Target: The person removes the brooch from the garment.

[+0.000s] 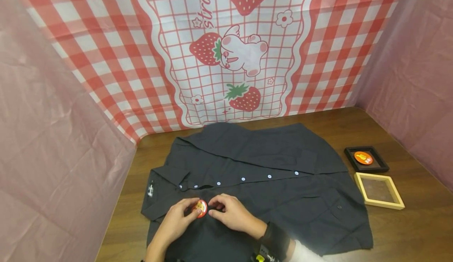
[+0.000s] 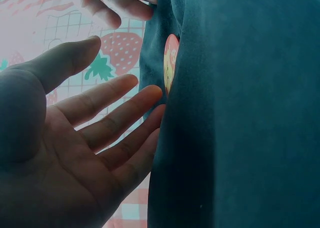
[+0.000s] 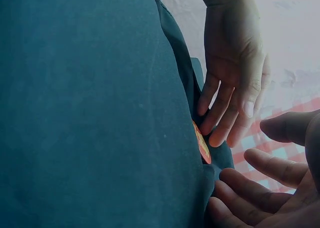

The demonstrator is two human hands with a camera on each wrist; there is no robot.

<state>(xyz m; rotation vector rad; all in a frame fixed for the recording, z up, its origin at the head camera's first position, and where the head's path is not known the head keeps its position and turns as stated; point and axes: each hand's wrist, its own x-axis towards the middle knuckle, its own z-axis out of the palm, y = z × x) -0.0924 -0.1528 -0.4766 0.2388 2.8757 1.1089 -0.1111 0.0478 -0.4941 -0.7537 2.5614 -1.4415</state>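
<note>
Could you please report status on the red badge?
Left hand at the red badge, right hand beside it, neither gripping. Badge on the dark shirt. Black frame and yellow frame off right, not in the way.

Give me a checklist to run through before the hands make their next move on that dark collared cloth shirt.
1. Round red-rimmed badge lies on the dark collared cloth shirt: ok.
2. Right hand empty: ok, its fingers relaxed beside the badge.
3. Left hand clear of the badge: cannot tell; its fingertips overlap it in the head view.
4. Badge's back fastened to the cloth: cannot tell, hidden.
5. Shirt free of creases: not ok, folds show.
6. Round orange badge inside the black square frame: ok.
</note>
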